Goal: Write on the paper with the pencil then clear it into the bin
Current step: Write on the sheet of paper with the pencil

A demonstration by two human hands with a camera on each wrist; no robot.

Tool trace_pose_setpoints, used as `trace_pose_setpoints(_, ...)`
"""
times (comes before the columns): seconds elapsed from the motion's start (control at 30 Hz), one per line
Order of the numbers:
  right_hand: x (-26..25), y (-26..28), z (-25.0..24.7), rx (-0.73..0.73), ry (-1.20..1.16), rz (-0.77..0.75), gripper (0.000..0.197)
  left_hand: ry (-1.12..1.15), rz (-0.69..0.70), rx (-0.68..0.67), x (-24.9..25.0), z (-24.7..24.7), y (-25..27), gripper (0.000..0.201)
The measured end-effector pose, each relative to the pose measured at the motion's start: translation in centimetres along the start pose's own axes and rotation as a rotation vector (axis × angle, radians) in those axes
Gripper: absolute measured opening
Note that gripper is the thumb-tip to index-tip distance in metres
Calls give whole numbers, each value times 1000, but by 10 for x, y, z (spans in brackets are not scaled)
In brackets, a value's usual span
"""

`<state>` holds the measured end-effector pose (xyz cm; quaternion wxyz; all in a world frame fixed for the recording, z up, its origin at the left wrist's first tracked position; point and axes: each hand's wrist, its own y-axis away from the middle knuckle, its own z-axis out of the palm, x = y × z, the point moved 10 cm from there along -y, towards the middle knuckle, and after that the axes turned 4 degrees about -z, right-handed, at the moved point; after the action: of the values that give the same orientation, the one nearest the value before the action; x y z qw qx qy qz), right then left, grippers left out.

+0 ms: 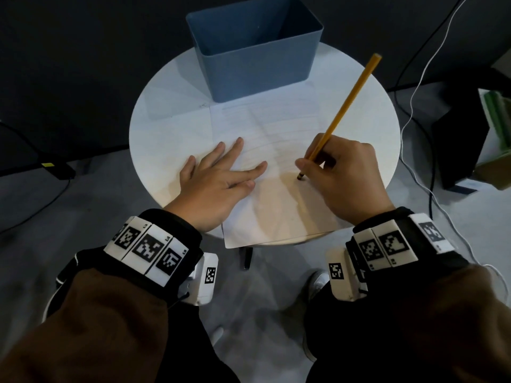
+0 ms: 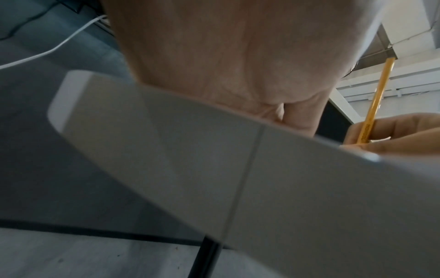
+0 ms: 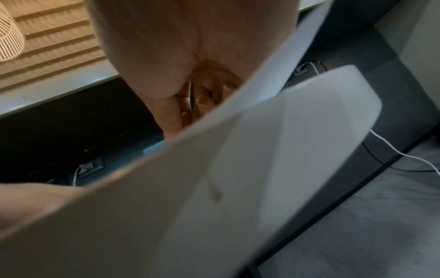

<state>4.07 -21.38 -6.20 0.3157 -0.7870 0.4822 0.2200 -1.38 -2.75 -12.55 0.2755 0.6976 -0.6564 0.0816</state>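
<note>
The paper (image 1: 276,172) serves as the landmark: it lies on the round white table (image 1: 166,128), its near edge hanging a little past the table's near rim. On the paper's left side the left hand (image 1: 218,183) lies flat, fingers spread and straight, pressing the sheet down. On the paper's right side the right hand (image 1: 343,175) pinches the yellow pencil (image 1: 345,106) low on its shaft, the dark tip touching the sheet near its middle, the shaft leaning away to the far right. Faint ruled or written lines show on the far half of the paper; no fresh mark is readable by the tip. Just beyond the paper's far edge stands the blue bin (image 1: 254,51), open and seemingly empty.

Judging from this, writing is only beginning. The overhanging near edge could let the sheet slide or buckle if the left hand eases its press. Heavy pressure could tear the thin paper or snap the tip. Later, a careless sweep toward the bin could drop the sheet off the table.
</note>
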Motion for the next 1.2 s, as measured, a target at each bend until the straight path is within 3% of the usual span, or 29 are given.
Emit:
trace_pose_setpoints(0.23, 10, -2, -19, 67, 56, 36, 18, 24, 8, -2, 1, -1, 1, 36)
trace_pose_setpoints(0.4, -5, 0, 3, 4, 0, -10, 16, 12, 2, -1, 0, 0, 1, 35)
trace_pose_setpoints(0.6, 20, 0, -23, 85, 80, 94, 17, 23, 6, -7, 0, 1, 1, 36)
trace_pose_setpoints(0.87, 4, 0, -2, 22, 45, 17, 16, 21, -3, -3, 0, 1, 1, 35)
trace_pose_setpoints(1.1, 11, -1, -28, 123, 23, 44, 16, 34, 7, -9, 1, 1, 1, 36)
trace_pose_setpoints(1.2, -3, -2, -9, 64, 32, -4, 17, 22, -5, -9, 0, 1, 1, 35)
